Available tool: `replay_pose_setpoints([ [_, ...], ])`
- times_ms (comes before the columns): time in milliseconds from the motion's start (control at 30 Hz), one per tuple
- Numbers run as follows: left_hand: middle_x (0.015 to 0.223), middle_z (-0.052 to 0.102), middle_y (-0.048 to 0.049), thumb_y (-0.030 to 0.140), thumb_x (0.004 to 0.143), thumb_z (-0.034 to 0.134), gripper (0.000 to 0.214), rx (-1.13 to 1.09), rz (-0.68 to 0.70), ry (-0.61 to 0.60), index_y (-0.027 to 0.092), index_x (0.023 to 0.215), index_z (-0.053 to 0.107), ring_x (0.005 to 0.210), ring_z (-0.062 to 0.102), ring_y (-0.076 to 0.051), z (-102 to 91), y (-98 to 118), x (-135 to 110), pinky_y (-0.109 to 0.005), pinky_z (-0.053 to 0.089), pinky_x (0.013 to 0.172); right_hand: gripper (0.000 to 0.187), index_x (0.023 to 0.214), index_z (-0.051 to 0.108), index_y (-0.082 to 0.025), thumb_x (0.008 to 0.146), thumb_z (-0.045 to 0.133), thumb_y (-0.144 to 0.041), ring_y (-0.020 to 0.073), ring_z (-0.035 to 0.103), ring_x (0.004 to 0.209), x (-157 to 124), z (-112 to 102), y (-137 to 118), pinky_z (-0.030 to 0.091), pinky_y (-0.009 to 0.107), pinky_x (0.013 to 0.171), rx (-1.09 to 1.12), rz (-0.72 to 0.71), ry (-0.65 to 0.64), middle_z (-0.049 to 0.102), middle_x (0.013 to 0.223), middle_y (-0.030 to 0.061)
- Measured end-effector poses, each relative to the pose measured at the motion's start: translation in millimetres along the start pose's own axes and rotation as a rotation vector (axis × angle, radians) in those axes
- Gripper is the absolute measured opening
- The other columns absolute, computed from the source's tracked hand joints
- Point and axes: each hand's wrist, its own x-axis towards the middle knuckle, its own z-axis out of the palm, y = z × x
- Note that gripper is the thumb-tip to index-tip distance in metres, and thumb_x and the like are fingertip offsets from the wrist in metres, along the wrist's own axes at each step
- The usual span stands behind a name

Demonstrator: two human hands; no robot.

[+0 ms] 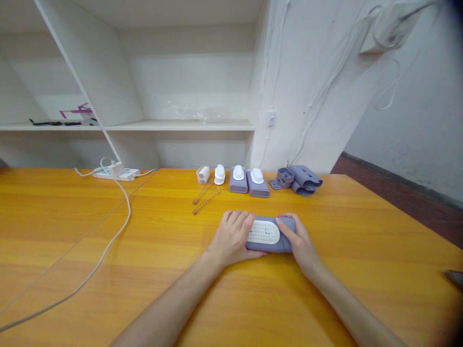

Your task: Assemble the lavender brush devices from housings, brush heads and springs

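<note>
Both my hands hold a purple-grey plastic housing [287,236] above the wooden table. A white oval textured panel [265,232] is set in the housing's upward face. My left hand [235,238] wraps the housing's left end, its fingers over part of the white panel and its thumb along the near edge. At the other end my right hand [300,241] grips the housing, with its thumb on top beside the panel. Beyond them stand two similar purple-grey housings [259,192] with white raised caps [256,175]. Left of these, two coil springs [207,201] lie on the table.
Along the table's back are a white part [219,174], a clear piece with white cylinders [203,175], and more purple-grey parts [306,178]. A power strip [115,173] and white cable [117,241] lie on the left. A dark object [455,278] rests at the right edge.
</note>
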Motion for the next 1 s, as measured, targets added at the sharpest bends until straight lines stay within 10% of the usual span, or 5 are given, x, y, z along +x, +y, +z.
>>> replay_pose_setpoints([
  [567, 0.113, 0.055, -0.0127, 0.064, 0.064, 0.062, 0.084, -0.098, -0.096, -0.052, 0.017, 0.127, 0.032, 0.101, 0.049, -0.029, 1.0, 5.2, 5.5, -0.045, 0.036, 0.088, 0.027, 0.085, 0.057, -0.022, 0.076, 0.059, -0.048, 0.0161, 0.053, 0.079, 1.1, 7.8, 6.7, 0.043, 0.024, 0.069, 0.165, 0.099, 0.134, 0.057, 0.083, -0.0025],
  [800, 0.118, 0.052, -0.0114, 0.047, 0.064, 0.068, 0.08, -0.168, -0.209, -0.04, 0.019, 0.129, 0.029, 0.107, 0.048, -0.028, -4.1, 4.4, 7.0, -0.043, 0.035, 0.092, 0.042, 0.111, 0.049, -0.028, 0.075, 0.06, -0.048, 0.0195, 0.06, 0.084, 5.0, 1.6, 13.3, 0.049, 0.028, 0.065, 0.345, 0.209, 0.112, 0.063, 0.097, 0.0008],
  [1000, 0.124, 0.051, -0.0104, 0.045, 0.066, 0.069, 0.079, -0.16, -0.29, -0.015, 0.021, 0.129, 0.029, 0.113, 0.048, -0.027, -3.1, -3.8, 4.0, -0.043, 0.034, 0.094, 0.039, 0.109, 0.049, -0.023, 0.076, 0.06, -0.042, 0.0228, 0.055, 0.107, 1.2, 7.5, 14.2, 0.045, 0.038, 0.092, 0.132, -0.002, 0.049, 0.058, 0.113, 0.0078],
])
